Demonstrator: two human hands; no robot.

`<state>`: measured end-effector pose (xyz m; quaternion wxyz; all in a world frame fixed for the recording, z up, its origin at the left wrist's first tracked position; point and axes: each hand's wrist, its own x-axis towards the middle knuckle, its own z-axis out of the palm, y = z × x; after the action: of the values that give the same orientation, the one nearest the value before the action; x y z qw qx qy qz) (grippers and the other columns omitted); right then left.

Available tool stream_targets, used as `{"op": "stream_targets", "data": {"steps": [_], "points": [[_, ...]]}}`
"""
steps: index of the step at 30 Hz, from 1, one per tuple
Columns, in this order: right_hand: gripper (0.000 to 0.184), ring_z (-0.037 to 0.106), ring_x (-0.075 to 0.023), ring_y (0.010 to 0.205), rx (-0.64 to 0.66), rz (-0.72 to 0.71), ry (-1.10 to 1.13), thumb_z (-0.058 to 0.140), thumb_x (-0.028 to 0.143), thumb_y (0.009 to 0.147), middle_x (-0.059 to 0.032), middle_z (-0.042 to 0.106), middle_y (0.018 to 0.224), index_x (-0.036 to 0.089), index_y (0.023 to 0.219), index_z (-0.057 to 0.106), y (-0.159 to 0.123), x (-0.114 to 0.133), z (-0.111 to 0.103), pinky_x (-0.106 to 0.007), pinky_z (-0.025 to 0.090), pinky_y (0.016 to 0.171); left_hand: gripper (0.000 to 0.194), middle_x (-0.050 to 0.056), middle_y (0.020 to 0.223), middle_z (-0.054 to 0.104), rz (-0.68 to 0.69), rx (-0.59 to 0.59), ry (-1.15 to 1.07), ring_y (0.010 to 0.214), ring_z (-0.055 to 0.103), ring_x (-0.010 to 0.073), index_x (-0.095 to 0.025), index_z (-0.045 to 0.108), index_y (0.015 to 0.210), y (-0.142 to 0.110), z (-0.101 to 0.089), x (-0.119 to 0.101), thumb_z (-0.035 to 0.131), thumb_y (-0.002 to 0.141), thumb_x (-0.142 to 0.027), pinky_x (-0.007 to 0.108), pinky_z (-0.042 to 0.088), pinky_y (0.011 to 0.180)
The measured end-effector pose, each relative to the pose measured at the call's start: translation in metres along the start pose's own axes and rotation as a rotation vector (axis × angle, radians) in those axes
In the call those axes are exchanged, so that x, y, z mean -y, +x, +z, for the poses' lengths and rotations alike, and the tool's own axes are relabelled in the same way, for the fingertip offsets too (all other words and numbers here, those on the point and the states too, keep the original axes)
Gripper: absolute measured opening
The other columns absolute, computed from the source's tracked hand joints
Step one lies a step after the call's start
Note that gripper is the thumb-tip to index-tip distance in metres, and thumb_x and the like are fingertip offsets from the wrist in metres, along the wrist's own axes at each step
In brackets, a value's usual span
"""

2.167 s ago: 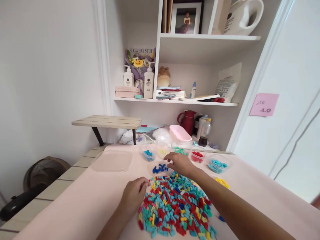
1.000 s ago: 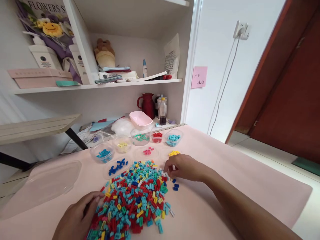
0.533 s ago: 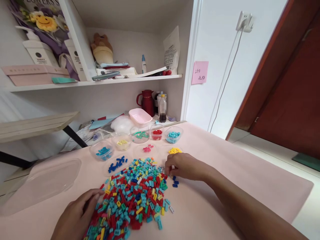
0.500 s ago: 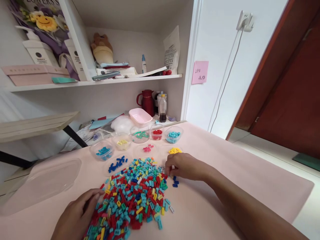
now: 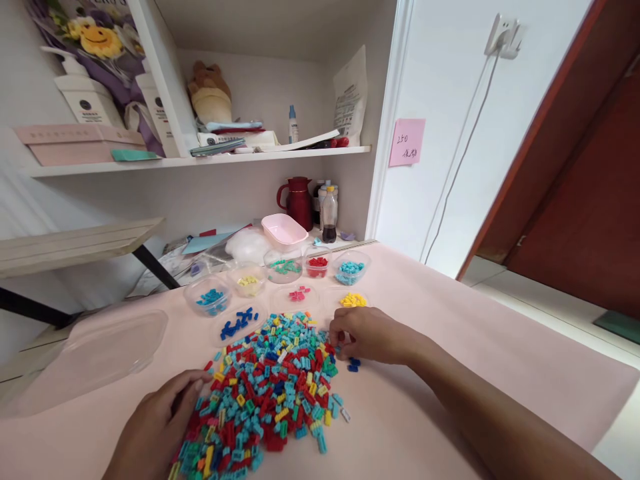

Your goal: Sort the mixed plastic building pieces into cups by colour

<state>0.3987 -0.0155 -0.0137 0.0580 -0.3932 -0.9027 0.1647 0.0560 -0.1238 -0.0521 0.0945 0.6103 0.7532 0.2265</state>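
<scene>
1. Pile (image 5: 265, 393): lower centre of frame, long axis lower left to upper right.
2. Right hand (image 5: 369, 335): at pile's upper-right edge, fingertips curled close; can't tell if clamped on anything.
3. Left hand (image 5: 157, 415): at pile's left edge, half-curled, grip unclear.
4. Blue bricks (image 5: 353, 365): just below right hand, far from left.

Can see a pink tabletop (image 5: 465, 320) bearing a heap of multicoloured bricks (image 5: 275, 387). Holds clear containers (image 5: 193, 298) of single-colour bricks (image 5: 353, 300) beyond and, at left, possibly a clear lid (image 5: 105, 353).
</scene>
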Motion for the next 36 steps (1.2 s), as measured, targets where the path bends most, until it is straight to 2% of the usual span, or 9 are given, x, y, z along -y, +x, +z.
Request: {"op": "stream_targets", "data": {"steps": [12,18,21,25,27,29,31,33,36], "points": [[0.015,0.058,-0.0155,0.081,-0.029,-0.005,0.004,0.057,0.019,0.074,-0.0003,0.065,0.091,0.025,0.082,0.068,0.001,-0.003,0.004,-0.025,0.036,0.066,0.028,-0.007,0.088,0.076,0.006,-0.003,-0.012,0.081,0.071,0.0142,-0.031,0.070,0.091,0.000,0.000,0.001,0.047,0.083,-0.044,0.014,0.051,0.063],[0.018,0.059,-0.0128,0.074,-0.122,-0.025,0.111,0.059,0.017,0.073,-0.0004,0.064,0.095,0.026,0.083,0.071,0.002,-0.008,-0.001,-0.023,0.040,0.065,0.026,-0.008,0.091,0.077,0.019,-0.005,-0.057,0.083,0.072,0.0147,-0.032,0.072,0.087,0.000,0.001,0.004,0.048,0.082,-0.043,0.014,0.052,0.064],[0.014,0.060,-0.0121,0.066,-0.337,0.064,0.274,0.057,0.022,0.078,-0.0007,0.065,0.085,0.023,0.085,0.069,0.005,-0.017,-0.007,-0.024,0.044,0.062,0.026,-0.008,0.091,0.077,0.004,-0.013,-0.075,0.083,0.072,0.0152,-0.032,0.072,0.086,0.001,0.003,0.004,0.049,0.081,-0.042,0.015,0.053,0.064],[0.021,0.060,-0.0137,0.055,-0.729,0.240,0.485,0.052,0.034,0.083,-0.0004,0.064,0.073,0.021,0.092,0.066,0.007,-0.028,-0.014,-0.027,0.048,0.057,0.026,-0.007,0.093,0.077,0.008,-0.019,-0.096,0.085,0.072,0.0155,-0.032,0.072,0.088,0.002,0.005,0.006,0.049,0.081,-0.042,0.015,0.053,0.066],[0.025,0.060,-0.0152,0.058,-0.940,0.250,0.459,0.051,0.038,0.084,-0.0019,0.065,0.075,0.021,0.097,0.065,0.007,-0.033,-0.018,-0.029,0.049,0.060,0.026,-0.007,0.095,0.076,0.011,-0.019,-0.106,0.086,0.071,0.0153,-0.033,0.072,0.089,0.001,0.005,0.006,0.049,0.082,-0.042,0.015,0.053,0.067],[0.028,0.060,-0.0162,0.063,-1.119,0.227,0.323,0.048,0.039,0.087,-0.0039,0.066,0.082,0.022,0.102,0.064,0.009,-0.038,-0.020,-0.031,0.050,0.066,0.026,-0.008,0.095,0.076,0.014,-0.026,-0.101,0.086,0.071,0.0152,-0.033,0.072,0.088,0.000,0.004,0.005,0.048,0.082,-0.042,0.016,0.053,0.067],[0.030,0.060,-0.0169,0.069,-1.203,0.220,0.146,0.044,0.039,0.090,-0.0055,0.067,0.088,0.023,0.104,0.064,0.013,-0.045,-0.022,-0.031,0.048,0.072,0.026,-0.008,0.093,0.076,0.023,-0.035,-0.088,0.085,0.071,0.0150,-0.033,0.072,0.086,-0.001,0.003,0.003,0.048,0.082,-0.041,0.016,0.052,0.067],[0.030,0.061,-0.0170,0.074,-1.146,0.258,-0.001,0.042,0.037,0.091,-0.0056,0.068,0.093,0.024,0.107,0.065,0.018,-0.054,-0.023,-0.029,0.046,0.072,0.025,-0.007,0.091,0.076,0.030,-0.043,-0.076,0.084,0.071,0.0151,-0.032,0.072,0.084,-0.002,0.001,0.000,0.048,0.082,-0.041,0.016,0.052,0.067],[0.030,0.062,-0.0173,0.074,-0.901,0.336,-0.101,0.045,0.035,0.090,-0.0034,0.069,0.096,0.028,0.112,0.063,0.025,-0.066,-0.020,-0.028,0.044,0.064,0.025,-0.007,0.090,0.077,0.030,-0.047,-0.071,0.083,0.071,0.0152,-0.032,0.072,0.083,-0.002,0.000,-0.002,0.048,0.082,-0.040,0.016,0.052,0.067]]}}
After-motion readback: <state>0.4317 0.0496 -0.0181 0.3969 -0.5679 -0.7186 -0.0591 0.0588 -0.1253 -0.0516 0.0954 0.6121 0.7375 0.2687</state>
